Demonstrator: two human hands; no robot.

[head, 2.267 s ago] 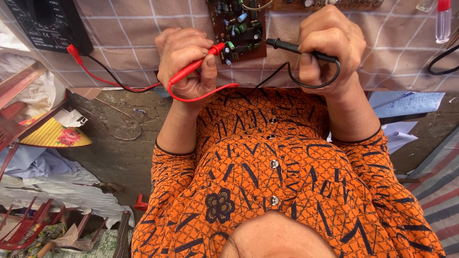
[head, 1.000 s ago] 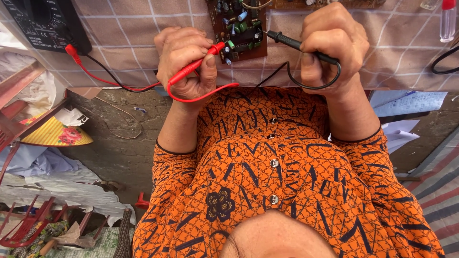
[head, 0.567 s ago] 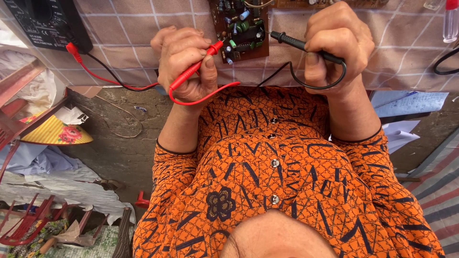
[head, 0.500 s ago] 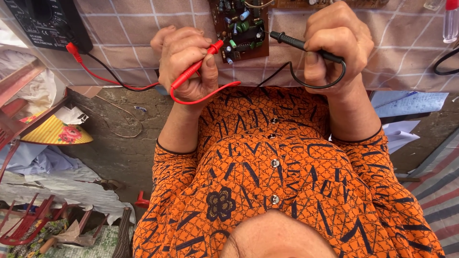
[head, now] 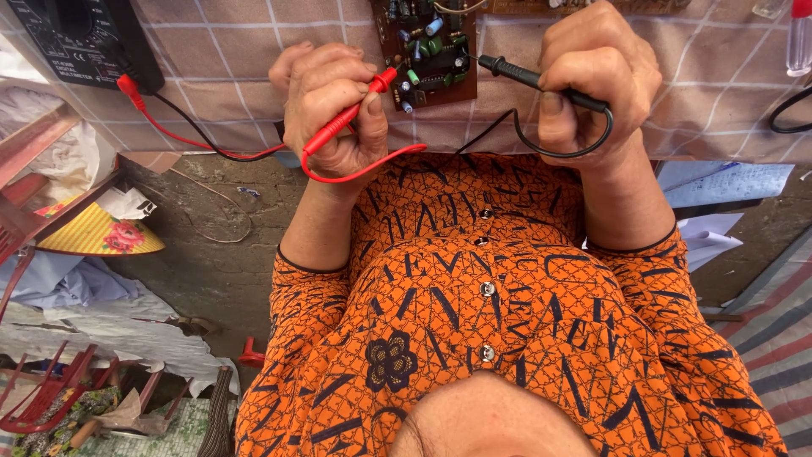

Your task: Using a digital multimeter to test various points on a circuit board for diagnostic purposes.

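A small brown circuit board (head: 427, 51) crowded with parts lies on the far middle of the table, between the two hands. The left hand (head: 330, 101) is closed around a red probe (head: 347, 118), thumb pressed along its shaft, with the tip at the board's left edge. The right hand (head: 592, 76) is a closed fist around a black probe (head: 524, 78), whose tip points left and sits just beside the board's right edge; whether it touches cannot be told. The black probe's wire loops under the right fist, and the red probe's wire curls under the left hand.

A red lead (head: 190, 144) and a black one beside it run left to a black meter (head: 85, 38) at the far left corner. At the far right stand a clear little bottle with a red cap (head: 799, 38) and a curve of black cable (head: 787, 110). Nothing lies between the probes and the board.

The table wears a tan checked cloth (head: 677, 110). Nearer, the person's orange patterned shirt (head: 507, 322) fills the middle. Below the table's edge is a bare dirt floor (head: 211, 262), with loose papers (head: 727, 182) to the right, a yellow flowered piece (head: 101, 237) to the left, and a red metal frame (head: 42, 398) in the near left corner.
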